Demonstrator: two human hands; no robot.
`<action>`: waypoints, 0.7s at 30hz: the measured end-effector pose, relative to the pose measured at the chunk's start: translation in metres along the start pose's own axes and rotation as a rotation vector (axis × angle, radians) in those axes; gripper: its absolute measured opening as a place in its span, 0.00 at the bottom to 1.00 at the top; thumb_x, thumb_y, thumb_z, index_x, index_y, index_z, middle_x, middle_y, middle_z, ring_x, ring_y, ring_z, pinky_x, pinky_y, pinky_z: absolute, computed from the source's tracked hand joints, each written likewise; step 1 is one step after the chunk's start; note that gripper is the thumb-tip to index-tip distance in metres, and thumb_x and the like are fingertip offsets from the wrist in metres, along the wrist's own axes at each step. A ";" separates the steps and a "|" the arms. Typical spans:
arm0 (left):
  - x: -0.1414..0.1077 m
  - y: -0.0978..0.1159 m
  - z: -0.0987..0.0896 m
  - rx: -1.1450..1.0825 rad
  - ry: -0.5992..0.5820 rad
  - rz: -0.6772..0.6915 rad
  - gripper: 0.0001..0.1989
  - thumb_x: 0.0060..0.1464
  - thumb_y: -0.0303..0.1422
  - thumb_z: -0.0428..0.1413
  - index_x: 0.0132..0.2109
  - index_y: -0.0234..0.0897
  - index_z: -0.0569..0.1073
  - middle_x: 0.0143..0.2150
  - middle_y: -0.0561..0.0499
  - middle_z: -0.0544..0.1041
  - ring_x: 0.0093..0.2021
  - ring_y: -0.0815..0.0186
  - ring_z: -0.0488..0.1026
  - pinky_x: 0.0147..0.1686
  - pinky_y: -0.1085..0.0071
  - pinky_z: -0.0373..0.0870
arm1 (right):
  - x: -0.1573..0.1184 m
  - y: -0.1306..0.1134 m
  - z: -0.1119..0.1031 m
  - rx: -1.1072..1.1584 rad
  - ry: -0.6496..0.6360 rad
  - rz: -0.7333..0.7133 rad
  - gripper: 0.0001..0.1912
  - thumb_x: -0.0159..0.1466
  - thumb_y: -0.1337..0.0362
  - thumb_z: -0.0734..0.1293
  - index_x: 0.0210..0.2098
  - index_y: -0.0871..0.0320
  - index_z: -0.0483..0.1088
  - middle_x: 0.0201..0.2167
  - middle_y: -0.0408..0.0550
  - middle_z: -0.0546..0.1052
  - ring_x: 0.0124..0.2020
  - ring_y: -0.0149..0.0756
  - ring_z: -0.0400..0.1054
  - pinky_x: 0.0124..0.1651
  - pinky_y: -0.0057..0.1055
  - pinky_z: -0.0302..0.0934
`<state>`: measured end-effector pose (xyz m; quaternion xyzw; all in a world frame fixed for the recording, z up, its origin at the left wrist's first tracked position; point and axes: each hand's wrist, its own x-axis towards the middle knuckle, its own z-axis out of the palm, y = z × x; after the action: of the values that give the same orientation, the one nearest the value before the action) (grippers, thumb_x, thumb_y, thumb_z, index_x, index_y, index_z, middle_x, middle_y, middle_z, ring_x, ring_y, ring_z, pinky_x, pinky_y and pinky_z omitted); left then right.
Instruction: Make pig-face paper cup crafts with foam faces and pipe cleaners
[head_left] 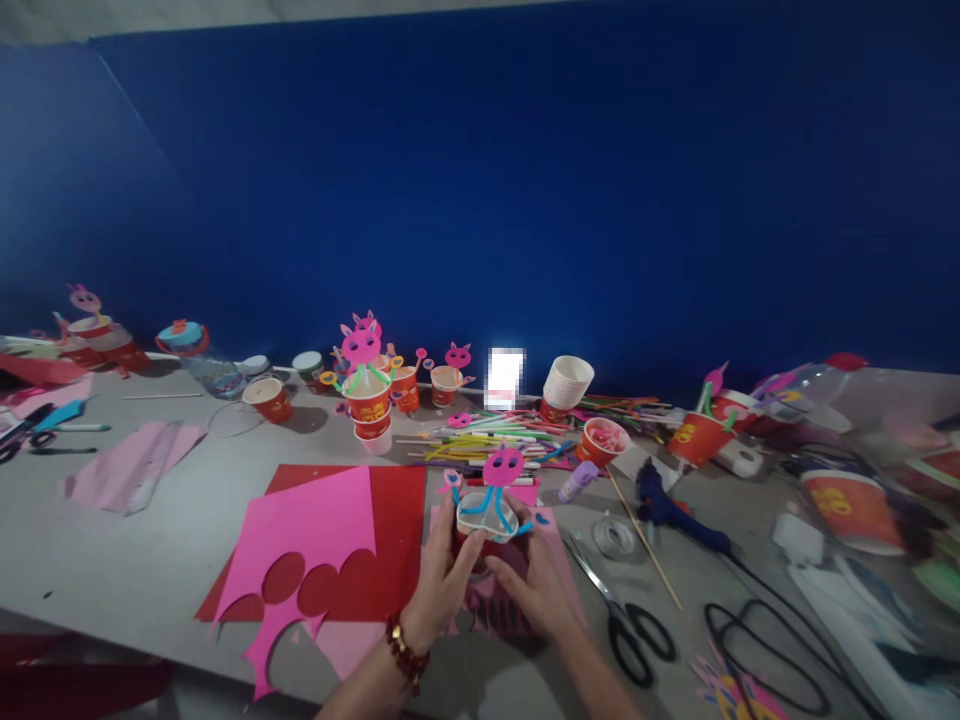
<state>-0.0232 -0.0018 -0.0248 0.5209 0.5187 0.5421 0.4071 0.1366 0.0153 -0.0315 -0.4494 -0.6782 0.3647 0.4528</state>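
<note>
Between my two hands is a red paper cup [487, 516] with a white rim, its opening pressed into an oval. Blue bent pipe cleaners [491, 498] rise from the cup, with a pink paper animal face [503, 466] at the top. A small pink paper piece sits on the blue strip at the left. My left hand [442, 575] wraps the cup's left side, thumb on the near side. My right hand [534, 585] grips the right side, its thumb also in front. Below lies pink cut paper [495, 612], partly hidden by my hands.
Scissors [611, 605], a tape roll [613, 536], a wooden stick [645, 540] and a blue glue gun [671, 510] with a looped cable lie rightward. Cut pink sheet [315, 530] overlaps red sheet [397, 540] leftward. Behind are pipe cleaners [487, 447], stacked cups [568, 385] and decorated cups [367, 400].
</note>
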 end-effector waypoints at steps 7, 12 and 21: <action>-0.002 -0.008 -0.002 -0.015 0.032 0.016 0.34 0.63 0.45 0.54 0.71 0.42 0.55 0.73 0.42 0.58 0.72 0.54 0.53 0.70 0.57 0.51 | 0.001 0.008 -0.008 -0.022 0.054 -0.002 0.32 0.61 0.49 0.71 0.60 0.55 0.66 0.57 0.57 0.74 0.59 0.53 0.68 0.60 0.51 0.65; 0.000 -0.008 -0.004 -0.080 0.054 0.010 0.34 0.63 0.44 0.54 0.71 0.44 0.55 0.74 0.44 0.55 0.73 0.54 0.53 0.70 0.57 0.51 | -0.002 0.011 -0.015 0.026 0.093 0.024 0.38 0.60 0.52 0.72 0.65 0.55 0.59 0.56 0.58 0.74 0.51 0.50 0.74 0.52 0.45 0.71; 0.007 -0.002 -0.009 -0.249 0.177 -0.160 0.35 0.60 0.50 0.55 0.69 0.44 0.58 0.69 0.45 0.66 0.69 0.53 0.62 0.64 0.61 0.63 | 0.007 -0.021 -0.070 0.022 0.431 0.013 0.16 0.65 0.55 0.69 0.49 0.57 0.72 0.43 0.55 0.79 0.41 0.43 0.75 0.44 0.37 0.72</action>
<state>-0.0328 0.0043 -0.0254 0.3738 0.5210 0.6118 0.4632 0.1954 0.0208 0.0118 -0.5163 -0.5587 0.2704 0.5900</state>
